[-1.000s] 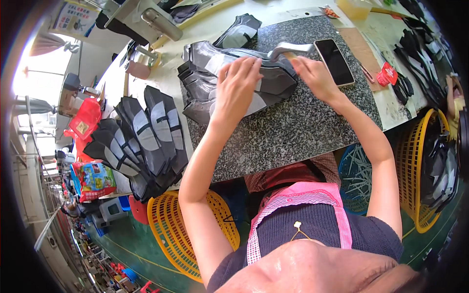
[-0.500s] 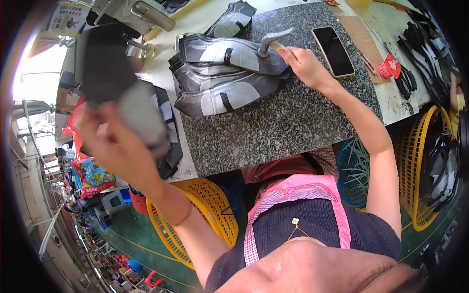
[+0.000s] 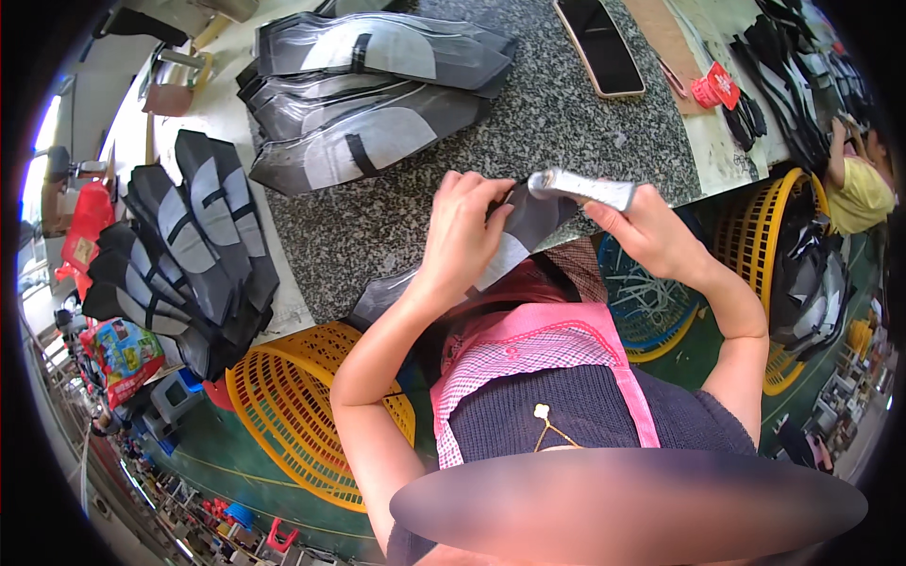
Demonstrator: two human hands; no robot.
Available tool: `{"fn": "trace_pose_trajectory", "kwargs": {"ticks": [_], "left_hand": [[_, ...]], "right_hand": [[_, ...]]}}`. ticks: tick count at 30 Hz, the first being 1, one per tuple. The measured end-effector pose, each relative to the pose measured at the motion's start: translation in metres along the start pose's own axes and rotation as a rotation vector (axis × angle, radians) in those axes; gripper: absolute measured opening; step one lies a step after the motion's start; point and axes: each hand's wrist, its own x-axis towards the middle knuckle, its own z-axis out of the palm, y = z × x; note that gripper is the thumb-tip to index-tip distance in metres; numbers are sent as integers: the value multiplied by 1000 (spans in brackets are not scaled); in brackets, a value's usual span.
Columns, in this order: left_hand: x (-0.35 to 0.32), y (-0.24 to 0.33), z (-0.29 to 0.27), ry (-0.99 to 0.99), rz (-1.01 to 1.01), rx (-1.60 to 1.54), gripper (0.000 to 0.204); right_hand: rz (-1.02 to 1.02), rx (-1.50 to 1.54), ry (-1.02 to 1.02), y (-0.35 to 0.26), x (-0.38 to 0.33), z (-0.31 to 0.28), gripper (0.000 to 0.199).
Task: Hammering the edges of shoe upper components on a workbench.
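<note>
My right hand grips a hammer whose shiny metal head hangs over the near edge of the granite slab. Below the hammer lies a flat black-and-grey cut piece, perhaps a shoe upper, with a pale patch. It stretches along the slab's near edge and overlaps it towards me. My left hand pinches its upper edge between thumb and fingers; that forearm covers part of the piece. Farther back on the granite slab, a stack of similar pieces lies overlapped.
More pieces are fanned out left of the slab. A phone and a red container are at the far right. Yellow baskets and a blue basket stand below the table. Another person in yellow is at far right.
My left hand has come from the far left to the slab's near edge, where it now holds a piece. My right hand has brought the hammer nearer, over that piece. The view has shifted.
</note>
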Motion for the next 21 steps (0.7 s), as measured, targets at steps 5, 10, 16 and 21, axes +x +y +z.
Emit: {"fn": "trace_pose_trajectory", "kwargs": {"ticks": [5,10,16,21], "left_hand": [[19,-1,-12,-123,-21,-40,24],[25,-7,-7,-49,99,51,9],[16,-10,-5,58,388,341,15],[13,-8,-7,47,377,398,18]], "right_hand": [[29,-7,7,13,-10,20,24],[81,-5,-47,6,-7,9,23],[25,-40,115,-12,7,-6,25],[-29,-169,-44,5,11,3,25]]}}
